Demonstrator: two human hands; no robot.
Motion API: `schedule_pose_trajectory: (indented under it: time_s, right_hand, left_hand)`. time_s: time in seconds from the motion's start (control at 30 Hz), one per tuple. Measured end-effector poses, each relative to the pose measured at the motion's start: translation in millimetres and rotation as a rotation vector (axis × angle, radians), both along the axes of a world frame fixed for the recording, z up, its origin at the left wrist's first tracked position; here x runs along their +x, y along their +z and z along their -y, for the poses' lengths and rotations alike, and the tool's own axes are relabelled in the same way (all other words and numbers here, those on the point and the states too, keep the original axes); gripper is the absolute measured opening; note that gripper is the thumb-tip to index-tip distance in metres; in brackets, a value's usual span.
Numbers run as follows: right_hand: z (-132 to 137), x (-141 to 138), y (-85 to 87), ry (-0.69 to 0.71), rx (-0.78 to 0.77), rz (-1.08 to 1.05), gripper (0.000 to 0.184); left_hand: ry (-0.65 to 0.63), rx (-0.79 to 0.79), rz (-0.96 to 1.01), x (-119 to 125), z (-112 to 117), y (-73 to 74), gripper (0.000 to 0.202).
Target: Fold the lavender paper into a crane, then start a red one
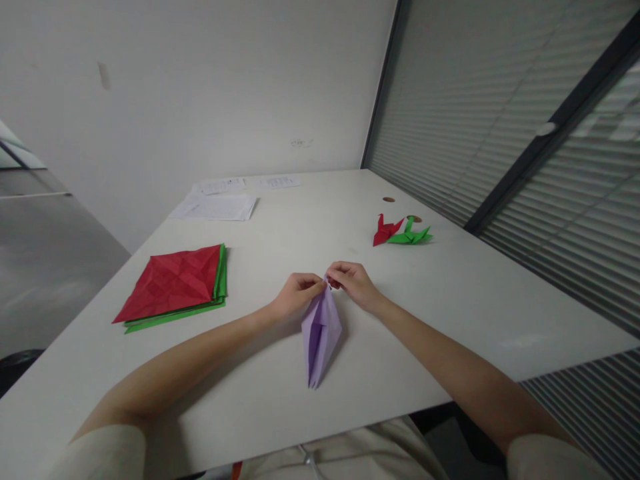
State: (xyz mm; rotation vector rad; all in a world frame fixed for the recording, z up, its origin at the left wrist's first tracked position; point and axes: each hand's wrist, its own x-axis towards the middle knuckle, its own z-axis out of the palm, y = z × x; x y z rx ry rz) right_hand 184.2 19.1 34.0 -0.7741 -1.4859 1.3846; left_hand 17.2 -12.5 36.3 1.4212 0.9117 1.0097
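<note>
A folded lilac paper piece (321, 333), long and pointed toward me, lies on the white table (410, 320). My left hand (297, 297) pinches its far tip from the left, fingers closed on the paper. My right hand (353, 282) pinches the same far tip from the right, fingertips almost touching the left hand's. Both forearms rest low over the table.
A stack of creased red and green paper sheets (176, 283) lies to the left. A folded red figure (384, 230) and a folded green figure (411, 234) sit at the far right. White printed sheets (216, 207) lie at the back. Blinds line the right side.
</note>
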Motion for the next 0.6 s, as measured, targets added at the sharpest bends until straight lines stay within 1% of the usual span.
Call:
schedule_pose_trajectory:
  time_s: [0.07, 0.17, 0.27, 0.43, 0.6]
  right_hand:
    - [-1.0, 2.0, -0.3, 0.032, -0.032, -0.024, 0.022]
    - [-1.0, 6.5, 2.0, 0.163, -0.078, -0.014, 0.024]
    - [0.8, 9.8, 5.5, 0.262, -0.063, 0.011, 0.025]
    - [2.6, 10.0, 5.6, 0.282, -0.019, -0.013, 0.021]
    - [1.5, 9.5, 4.1, 0.300, 0.006, -0.045, 0.019]
  left_hand:
    - [-0.027, -0.046, 0.031, -1.5, 0.3, 1.9, 0.031]
    - [-0.081, -0.176, 0.073, -4.6, 1.4, 7.2, 0.028]
    - [-0.163, -0.288, 0.112, -7.4, 3.2, 12.0, 0.029]
    - [-0.262, -0.325, 0.115, -9.2, 5.4, 11.8, 0.028]
    - [-0.285, -0.336, 0.140, -10.1, 6.1, 10.4, 0.026]
